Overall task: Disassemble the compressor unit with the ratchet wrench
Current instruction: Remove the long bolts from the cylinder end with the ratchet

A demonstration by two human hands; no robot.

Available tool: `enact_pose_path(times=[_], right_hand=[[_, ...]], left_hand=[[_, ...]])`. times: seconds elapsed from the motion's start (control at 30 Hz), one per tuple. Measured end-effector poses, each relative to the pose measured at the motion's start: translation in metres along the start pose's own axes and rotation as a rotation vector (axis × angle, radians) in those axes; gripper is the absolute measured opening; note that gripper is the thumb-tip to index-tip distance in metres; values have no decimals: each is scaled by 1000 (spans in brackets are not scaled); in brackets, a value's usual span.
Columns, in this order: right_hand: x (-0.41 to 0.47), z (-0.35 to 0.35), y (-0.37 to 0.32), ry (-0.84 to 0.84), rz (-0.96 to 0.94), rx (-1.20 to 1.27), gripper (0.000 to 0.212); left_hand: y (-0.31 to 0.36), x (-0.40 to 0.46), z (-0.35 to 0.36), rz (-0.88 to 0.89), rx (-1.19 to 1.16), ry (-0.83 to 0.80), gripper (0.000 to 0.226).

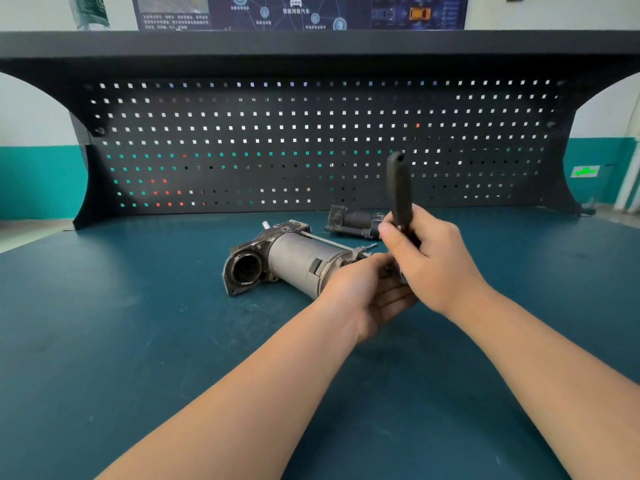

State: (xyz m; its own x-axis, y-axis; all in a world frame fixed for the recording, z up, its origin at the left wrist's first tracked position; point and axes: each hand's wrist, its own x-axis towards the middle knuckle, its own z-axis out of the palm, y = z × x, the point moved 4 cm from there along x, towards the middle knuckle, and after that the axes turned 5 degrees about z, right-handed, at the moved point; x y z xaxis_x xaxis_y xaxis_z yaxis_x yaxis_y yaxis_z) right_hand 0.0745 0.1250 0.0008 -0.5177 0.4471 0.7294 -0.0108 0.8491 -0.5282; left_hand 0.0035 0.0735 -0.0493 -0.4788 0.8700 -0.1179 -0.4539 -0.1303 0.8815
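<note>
The compressor unit [291,261] lies on its side on the blue bench, a grey cylinder with a dark round opening facing left and long bolts running along its top. My left hand [363,292] grips its right end. My right hand [436,258] holds the ratchet wrench [400,188], whose black handle stands nearly upright and blurred. The wrench's head is hidden between my hands at the unit's right end.
A smaller dark removed part [353,221] lies behind the unit near the pegboard [311,143]. The blue bench top [138,323] stretches left, right and toward me. A dark shelf overhangs the pegboard.
</note>
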Motion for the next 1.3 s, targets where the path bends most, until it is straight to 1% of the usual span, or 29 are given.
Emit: enact_pose_path(times=[0.07, 0.13, 0.17, 0.23, 0.27, 0.3, 0.33, 0.37, 0.4, 0.47, 0.5, 0.53, 0.6, 0.67, 0.73, 0.77, 0.83, 0.87, 0.9, 0.93, 0.97, 1.0, 1.03, 1.07, 1.1, 1.17, 1.2, 1.27, 1.3], right_hand=[[5, -3, 8, 105, 139, 73, 17], [10, -6, 24, 186, 427, 115, 17], [11, -6, 35, 173, 616, 168, 17], [5, 0, 51, 48, 987, 316, 20], [0, 3, 55, -23, 1100, 382, 24], [-3, 5, 58, -62, 1154, 424, 26], [-3, 6, 59, -66, 1162, 440, 26], [-1, 5, 58, -40, 1116, 425, 24], [3, 2, 55, 21, 1002, 380, 21], [11, -6, 41, 148, 683, 232, 18], [13, -9, 32, 176, 530, 175, 17], [13, -10, 24, 173, 399, 140, 16], [9, -9, 11, 80, 208, 80, 14], [7, -7, 7, 8, 132, 51, 14], [10, -8, 11, 68, 204, 66, 14], [12, -9, 16, 118, 299, 74, 13], [14, -8, 32, 141, 606, 145, 14], [12, -6, 40, 104, 790, 238, 15], [7, -2, 47, 29, 968, 319, 19], [1, 1, 51, -58, 1101, 382, 23], [-3, 4, 55, -125, 1172, 428, 26], [-5, 6, 57, -155, 1194, 454, 28], [-5, 7, 56, -146, 1188, 470, 28], [-2, 6, 55, -97, 1144, 474, 27], [2, 4, 53, -16, 1044, 457, 26], [10, -4, 41, 130, 736, 318, 22], [13, -8, 32, 163, 565, 232, 19], [10, -8, 13, 117, 267, 125, 16], [7, -6, 6, 58, 172, 103, 15]], left_hand=[[0, 0, -1, -9, 0, 15, 19], [0, 0, -1, -15, 6, 22, 20], [0, 0, 0, -16, 6, 25, 20], [0, 2, -1, -12, 2, 33, 20], [0, 2, -1, -9, 3, 33, 20], [-1, 2, 0, -8, 5, 34, 21], [-1, 2, 0, -9, 6, 35, 21], [-2, 2, 0, -10, 5, 36, 22], [-2, 1, 1, -11, 3, 33, 23], [-2, 1, 0, -14, 4, 26, 24], [-3, 1, 0, -15, 7, 23, 25], [-3, 1, -1, -16, 9, 20, 26], [-3, 0, 0, -16, 9, 10, 26], [-3, 0, 1, -14, 15, -5, 27], [-3, 1, 1, -4, 17, 0, 26], [-3, 1, 0, -2, 19, 7, 26], [-3, 1, 0, -2, 27, 19, 26], [-3, 1, 0, -1, 29, 24, 26], [-3, 1, 0, -1, 31, 26, 26], [-3, 1, 0, -2, 33, 24, 26], [-3, 2, 0, -3, 34, 21, 25], [-3, 2, 0, -5, 33, 19, 25], [-3, 2, 1, -7, 31, 18, 25], [-3, 2, 1, -10, 28, 18, 26], [-3, 1, 1, -12, 23, 23, 26], [-3, 0, 1, -12, 14, 37, 25], [-3, 0, 1, -9, 12, 38, 25], [-4, 1, 0, 0, 6, 33, 24], [-4, 1, 0, 4, -1, 31, 24]])
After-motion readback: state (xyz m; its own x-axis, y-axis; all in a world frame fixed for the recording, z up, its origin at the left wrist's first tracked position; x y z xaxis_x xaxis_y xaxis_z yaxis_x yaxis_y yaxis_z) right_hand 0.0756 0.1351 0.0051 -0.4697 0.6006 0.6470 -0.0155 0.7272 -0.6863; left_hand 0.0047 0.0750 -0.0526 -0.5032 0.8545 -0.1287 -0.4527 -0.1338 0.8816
